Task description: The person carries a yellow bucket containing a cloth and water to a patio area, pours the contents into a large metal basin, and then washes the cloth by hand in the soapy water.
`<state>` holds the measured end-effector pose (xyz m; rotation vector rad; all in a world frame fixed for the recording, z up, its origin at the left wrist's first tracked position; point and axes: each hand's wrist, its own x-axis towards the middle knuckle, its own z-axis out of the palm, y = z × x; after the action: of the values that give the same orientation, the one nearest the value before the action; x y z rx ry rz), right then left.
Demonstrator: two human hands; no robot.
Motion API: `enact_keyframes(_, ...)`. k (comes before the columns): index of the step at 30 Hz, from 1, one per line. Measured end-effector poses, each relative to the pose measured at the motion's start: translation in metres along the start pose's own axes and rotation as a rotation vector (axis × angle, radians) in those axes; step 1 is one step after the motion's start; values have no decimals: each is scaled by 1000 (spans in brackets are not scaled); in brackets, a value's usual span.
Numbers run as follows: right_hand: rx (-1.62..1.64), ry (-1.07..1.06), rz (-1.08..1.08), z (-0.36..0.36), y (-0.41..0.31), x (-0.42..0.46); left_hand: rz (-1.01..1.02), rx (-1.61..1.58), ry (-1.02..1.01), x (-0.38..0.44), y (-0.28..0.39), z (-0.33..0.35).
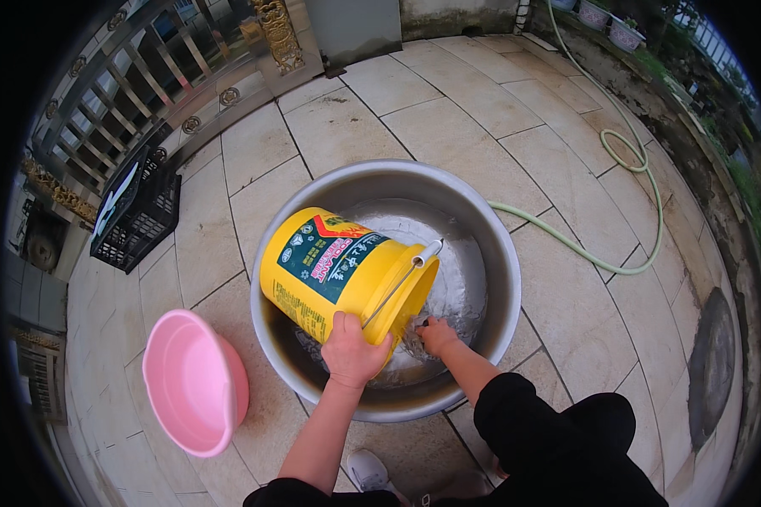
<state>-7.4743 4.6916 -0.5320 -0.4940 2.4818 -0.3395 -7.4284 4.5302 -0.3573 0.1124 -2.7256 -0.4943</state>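
Note:
A yellow plastic bucket (285, 253) with a wire handle and a printed label lies tilted on its side inside a large round metal basin (510, 285). Its mouth faces right and somewhat down. My left hand (353, 348) grips the bucket's rim on the near side. At the bucket's mouth, my right hand (437, 336) has its fingers curled on a small dark thing, with clear splashing water around it; the thing is too hidden to name. Shallow water (460, 285) covers the basin's bottom.
A pink plastic basin (193, 380) stands at the left on the paving tiles. Behind it is a black plastic crate (143, 222) by a metal gate (139, 82). A pale green hose (564, 244) runs from the metal basin's right side. Flower pots (626, 35) line the wall.

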Motion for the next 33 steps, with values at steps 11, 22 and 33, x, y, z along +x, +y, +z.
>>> enact_keyframes(11,1078,-8,-119,34,-58,2,30,-115,-25,-8,2,18)
enact_keyframes(22,2291,5,-224,-98,-67,-108,-8,-21,-221,-8,30,-1)
enact_keyframes(33,2243,775,332,-87,-21,-61,163,-247,-578,8,54,-33)
